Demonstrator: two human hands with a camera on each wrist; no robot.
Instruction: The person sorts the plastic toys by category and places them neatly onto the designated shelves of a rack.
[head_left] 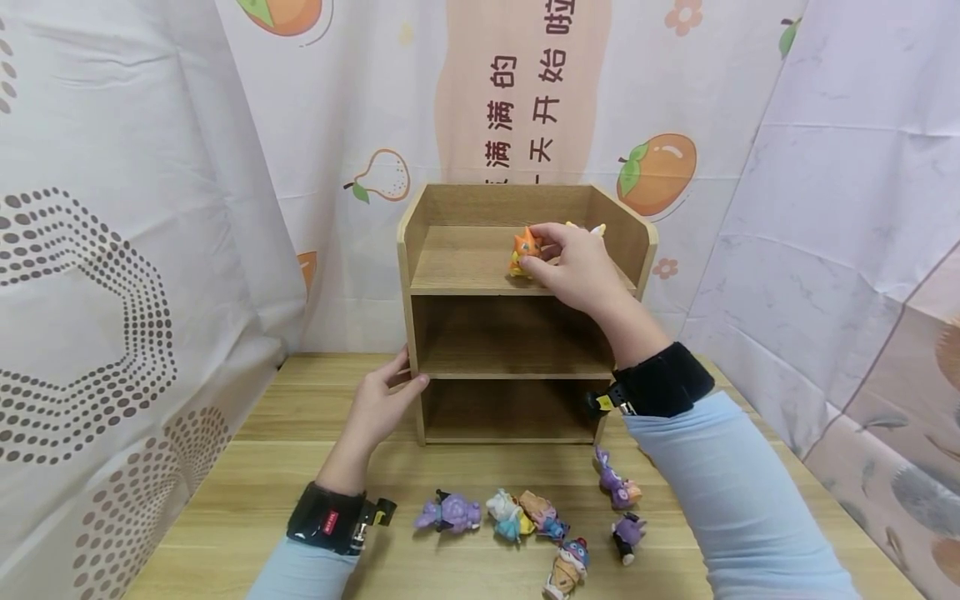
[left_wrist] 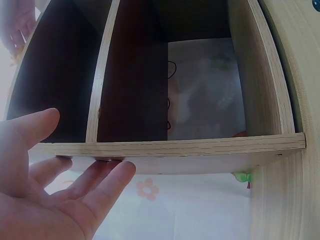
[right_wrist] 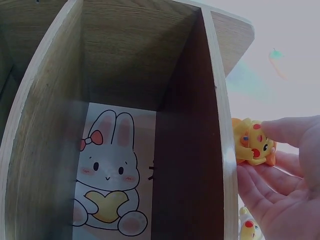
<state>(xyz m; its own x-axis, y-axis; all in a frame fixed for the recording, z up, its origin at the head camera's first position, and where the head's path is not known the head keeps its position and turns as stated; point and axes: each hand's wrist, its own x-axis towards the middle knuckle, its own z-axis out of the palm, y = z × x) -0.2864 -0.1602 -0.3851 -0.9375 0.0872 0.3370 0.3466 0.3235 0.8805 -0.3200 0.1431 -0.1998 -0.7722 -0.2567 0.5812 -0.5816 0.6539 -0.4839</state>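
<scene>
My right hand [head_left: 581,262] pinches a small orange and yellow toy figurine [head_left: 526,250] between thumb and fingers, at the front of the top shelf. In the right wrist view the figurine [right_wrist: 254,142] shows a yellow face with red cheeks, close beside the board edge. A second yellow and white figurine [right_wrist: 248,226] is partly hidden behind that hand. My left hand [head_left: 382,407] touches the left side panel of the wooden shelf unit [head_left: 513,286]. In the left wrist view its fairly straight fingers [left_wrist: 107,192] lie against the panel's outer face, thumb apart.
Several figurines lie on the wooden table in front of the unit: a purple one [head_left: 450,512], a white and blue one [head_left: 508,515], a cone-shaped one [head_left: 567,568] and a purple and orange one [head_left: 618,482]. A printed curtain [head_left: 352,100] hangs behind.
</scene>
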